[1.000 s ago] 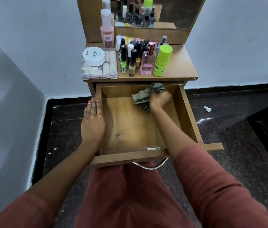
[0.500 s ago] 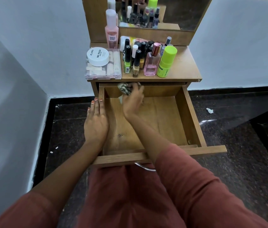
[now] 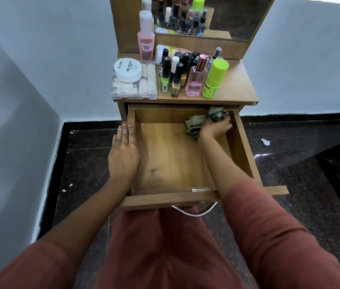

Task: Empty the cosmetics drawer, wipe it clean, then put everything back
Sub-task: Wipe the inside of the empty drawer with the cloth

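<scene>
Wiping step: my right hand (image 3: 216,127) clamps the cloth (image 3: 201,120) in the far-right corner of the drawer (image 3: 246,149), left hand (image 3: 124,156) flat on its left wall; next, I judge, the near floor.

Drawer (image 3: 246,155) stands open, near side of the counter (image 3: 237,86). Cloth (image 3: 196,124) in drawer's far right corner, right hand (image 3: 217,127) on it. Left hand (image 3: 124,157) flat on drawer's left wall. On counter: box (image 3: 144,88) at left, jar (image 3: 127,69) on it; bottles (image 3: 185,71) just right of box; mirror (image 3: 237,15) behind, at far edge.
</scene>
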Action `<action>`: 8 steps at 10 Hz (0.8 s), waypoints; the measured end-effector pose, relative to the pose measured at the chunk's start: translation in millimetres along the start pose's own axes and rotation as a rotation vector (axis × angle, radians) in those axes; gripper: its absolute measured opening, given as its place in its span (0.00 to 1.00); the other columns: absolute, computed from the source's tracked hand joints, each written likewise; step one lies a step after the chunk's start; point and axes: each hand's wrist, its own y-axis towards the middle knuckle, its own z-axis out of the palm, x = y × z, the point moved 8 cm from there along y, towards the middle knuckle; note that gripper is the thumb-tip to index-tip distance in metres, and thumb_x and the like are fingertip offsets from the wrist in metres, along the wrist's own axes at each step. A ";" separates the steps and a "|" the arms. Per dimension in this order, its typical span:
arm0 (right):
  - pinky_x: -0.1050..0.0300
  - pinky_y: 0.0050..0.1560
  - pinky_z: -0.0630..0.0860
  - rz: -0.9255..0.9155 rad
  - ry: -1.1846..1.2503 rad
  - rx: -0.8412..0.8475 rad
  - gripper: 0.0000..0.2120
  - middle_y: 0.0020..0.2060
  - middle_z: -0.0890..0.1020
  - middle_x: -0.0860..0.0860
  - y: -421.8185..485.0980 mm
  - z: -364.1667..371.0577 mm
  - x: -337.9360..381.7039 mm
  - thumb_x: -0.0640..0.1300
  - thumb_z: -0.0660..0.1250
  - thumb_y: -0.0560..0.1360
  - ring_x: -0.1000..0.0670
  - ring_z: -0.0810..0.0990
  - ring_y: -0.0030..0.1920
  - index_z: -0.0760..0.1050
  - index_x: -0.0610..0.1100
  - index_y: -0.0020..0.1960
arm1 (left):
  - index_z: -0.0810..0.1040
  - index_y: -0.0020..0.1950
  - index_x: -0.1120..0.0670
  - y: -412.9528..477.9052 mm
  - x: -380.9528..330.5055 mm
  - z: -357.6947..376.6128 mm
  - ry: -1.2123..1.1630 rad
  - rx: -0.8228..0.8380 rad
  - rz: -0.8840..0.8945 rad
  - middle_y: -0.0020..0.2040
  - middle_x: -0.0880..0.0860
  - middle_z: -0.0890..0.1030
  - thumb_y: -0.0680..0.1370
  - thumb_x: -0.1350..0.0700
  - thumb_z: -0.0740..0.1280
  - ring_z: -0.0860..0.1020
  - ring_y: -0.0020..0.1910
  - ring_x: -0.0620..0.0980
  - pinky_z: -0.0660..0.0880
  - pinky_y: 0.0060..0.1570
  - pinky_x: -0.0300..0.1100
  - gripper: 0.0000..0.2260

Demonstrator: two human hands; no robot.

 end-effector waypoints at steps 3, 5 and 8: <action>0.62 0.65 0.62 0.017 0.159 -0.087 0.19 0.68 0.64 0.41 -16.4 18.1 10.1 0.32 0.61 0.74 0.43 0.67 0.66 0.66 0.35 0.65 | 0.51 0.74 0.63 2.4 -0.1 7.8 0.019 -0.005 0.032 0.75 0.62 0.55 0.82 0.62 0.49 0.53 0.75 0.55 0.49 0.74 0.46 0.21; 0.56 0.58 0.68 -0.174 0.186 0.139 0.13 0.55 0.75 0.37 -80.9 80.3 28.1 0.31 0.67 0.69 0.39 0.75 0.56 0.74 0.33 0.53 | 0.50 0.74 0.63 2.0 -0.4 7.9 0.012 -0.020 0.047 0.75 0.62 0.54 0.82 0.63 0.47 0.52 0.75 0.55 0.49 0.74 0.46 0.20; 0.63 0.46 0.70 -0.491 0.026 0.353 0.13 0.53 0.77 0.38 -115.5 112.0 52.0 0.24 0.62 0.67 0.41 0.78 0.50 0.77 0.32 0.50 | 0.54 0.73 0.63 4.1 0.5 9.6 0.010 -0.024 0.045 0.74 0.63 0.58 0.81 0.63 0.49 0.56 0.74 0.57 0.53 0.73 0.48 0.20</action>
